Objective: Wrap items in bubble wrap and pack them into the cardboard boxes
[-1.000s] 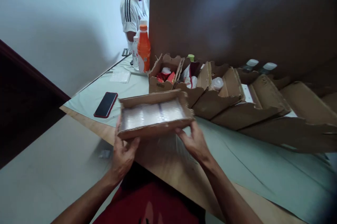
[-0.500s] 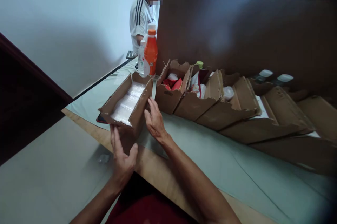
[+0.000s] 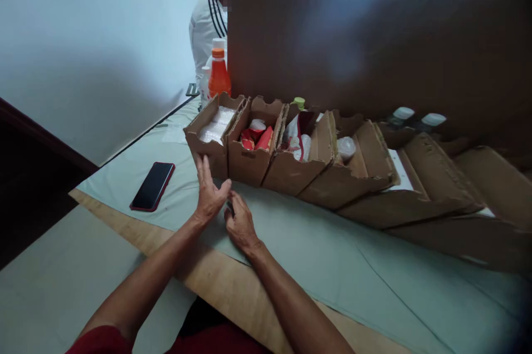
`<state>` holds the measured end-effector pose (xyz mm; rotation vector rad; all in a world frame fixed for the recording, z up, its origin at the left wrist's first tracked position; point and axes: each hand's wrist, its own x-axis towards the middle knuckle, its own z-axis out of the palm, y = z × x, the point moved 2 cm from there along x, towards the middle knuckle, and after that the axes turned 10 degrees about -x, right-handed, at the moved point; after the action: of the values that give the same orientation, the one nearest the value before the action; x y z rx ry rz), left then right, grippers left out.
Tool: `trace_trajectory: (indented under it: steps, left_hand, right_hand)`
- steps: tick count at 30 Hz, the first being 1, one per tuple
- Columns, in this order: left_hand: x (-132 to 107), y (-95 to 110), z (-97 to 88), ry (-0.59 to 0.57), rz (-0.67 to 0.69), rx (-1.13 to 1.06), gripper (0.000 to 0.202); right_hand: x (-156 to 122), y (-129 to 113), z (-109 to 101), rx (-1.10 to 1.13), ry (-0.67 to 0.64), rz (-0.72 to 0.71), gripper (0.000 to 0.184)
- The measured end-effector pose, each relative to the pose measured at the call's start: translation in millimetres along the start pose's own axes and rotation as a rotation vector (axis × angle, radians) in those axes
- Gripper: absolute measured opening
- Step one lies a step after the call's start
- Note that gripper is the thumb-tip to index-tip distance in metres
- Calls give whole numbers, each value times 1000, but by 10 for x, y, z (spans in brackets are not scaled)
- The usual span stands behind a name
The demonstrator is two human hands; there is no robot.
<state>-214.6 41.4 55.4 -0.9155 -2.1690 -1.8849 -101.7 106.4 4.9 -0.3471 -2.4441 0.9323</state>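
Note:
A small open cardboard box point(image 3: 206, 150) with clear plastic packets inside stands at the left end of a row of like boxes on the table. My left hand point(image 3: 207, 194) hovers just in front of it, fingers stretched out and holding nothing. Beside it my right hand point(image 3: 239, 225) rests palm down on the grey-green table cover point(image 3: 332, 254), fingers loosely bent, with nothing in them. The two thumbs nearly touch.
The neighbouring box point(image 3: 249, 163) holds red and white packets; more boxes point(image 3: 366, 165) run right along a tall cardboard partition point(image 3: 374, 49). A red-edged phone point(image 3: 152, 186) lies left. An orange bottle point(image 3: 219, 74) stands behind the boxes. A person in a white shirt point(image 3: 204, 27) sits beyond.
The box with clear packets was turned and set down at the left end of the row. Both hands have let go of it and drawn back towards me.

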Motion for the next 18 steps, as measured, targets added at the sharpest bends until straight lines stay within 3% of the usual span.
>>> trace_trajectory:
  steps: [5,10,12,15,18]
  left_hand:
    - [15,25,137,9,-86,-34,95]
    - [-512,61,144,-205,-411,-167,99]
    - [-750,77,88,-257,-529,-188,92]
    - [-983,151,-14,-303,-524,-136,85]
    - [-1122,241,-56,-446,-497,-48,83]
  right_hand:
    - [51,-65,-22,-27,-56,-29,53]
    - [-138,-189,-161,-149,-169,-86,42]
    - [-325,-230,-301,-242,-218,-137,35]
    - [-745,-281,-629,-426,-315,-285,20]
    - [-1309,-291,-1087,-468,-399,-327,23]
